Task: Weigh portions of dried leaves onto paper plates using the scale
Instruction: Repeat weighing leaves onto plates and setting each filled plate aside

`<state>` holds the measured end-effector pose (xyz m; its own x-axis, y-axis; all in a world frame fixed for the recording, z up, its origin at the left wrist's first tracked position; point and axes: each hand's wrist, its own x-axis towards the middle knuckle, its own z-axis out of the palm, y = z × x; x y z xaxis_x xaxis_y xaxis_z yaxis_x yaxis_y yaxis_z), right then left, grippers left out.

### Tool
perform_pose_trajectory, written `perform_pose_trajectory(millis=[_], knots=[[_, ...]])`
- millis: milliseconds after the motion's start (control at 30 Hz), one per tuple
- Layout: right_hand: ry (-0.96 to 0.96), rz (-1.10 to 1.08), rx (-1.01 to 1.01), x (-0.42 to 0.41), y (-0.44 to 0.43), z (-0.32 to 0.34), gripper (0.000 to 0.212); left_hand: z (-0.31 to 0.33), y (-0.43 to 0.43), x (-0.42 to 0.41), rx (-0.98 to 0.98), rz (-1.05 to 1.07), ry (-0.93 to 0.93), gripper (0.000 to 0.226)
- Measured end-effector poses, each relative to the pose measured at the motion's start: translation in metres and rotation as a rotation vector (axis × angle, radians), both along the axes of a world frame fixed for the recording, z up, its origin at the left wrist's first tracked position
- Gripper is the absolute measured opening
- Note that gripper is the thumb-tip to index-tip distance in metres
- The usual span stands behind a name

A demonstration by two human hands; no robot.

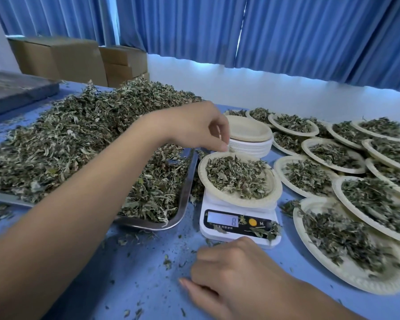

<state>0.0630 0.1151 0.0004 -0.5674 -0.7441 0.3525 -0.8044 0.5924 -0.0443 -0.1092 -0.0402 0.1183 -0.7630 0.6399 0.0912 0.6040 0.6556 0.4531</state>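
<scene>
One paper plate [226, 199] of dried leaves [237, 176] sits on the scale [238, 229] at centre frame (crumbs litter its face). The left hand [194, 128] bunches its fingertips over the plate's upper-left rim; I cannot tell whether they pinch anything. The right hand [236, 273] rests at lower centre, loosely curled and holding nothing.

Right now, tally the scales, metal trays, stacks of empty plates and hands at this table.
Scale: 1
Metal tray: 1
Stack of empty plates: 1
Hands: 2, left hand and right hand
Total: 5
</scene>
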Motion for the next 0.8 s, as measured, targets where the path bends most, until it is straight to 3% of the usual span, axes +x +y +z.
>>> perform_pose_trajectory(millis=[233, 667, 800], knots=[[-0.006, -0.012, 0.008, 0.0, -0.001, 0.0, 0.04, -0.021, 0.021, -0.002, -0.019, -0.081, 0.032, 0.02], [-0.017, -0.016, 0.025, 0.002, 0.0, 0.003, 0.042, -0.037, 0.032, -0.001, -0.059, -0.117, 0.044, 0.011], [-0.041, -0.014, 0.028, 0.002, 0.001, 0.001, 0.041, -0.022, 0.026, 0.002, 0.039, -0.077, 0.125, 0.011]])
